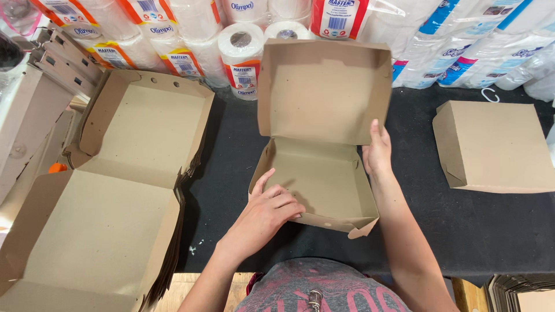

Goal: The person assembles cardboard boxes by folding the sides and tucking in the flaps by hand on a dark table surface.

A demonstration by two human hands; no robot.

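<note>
A brown cardboard box stands open on the black table top, its lid tilted up and back. My left hand rests on the box's front left wall, fingers curled over the edge into the tray. My right hand presses flat against the right side, where lid and tray meet. Both forearms reach in from the bottom of the view.
A stack of flat, unfolded box blanks lies at the left. A closed finished box sits at the right. Packs of paper rolls line the back edge. More blanks show at the bottom right corner.
</note>
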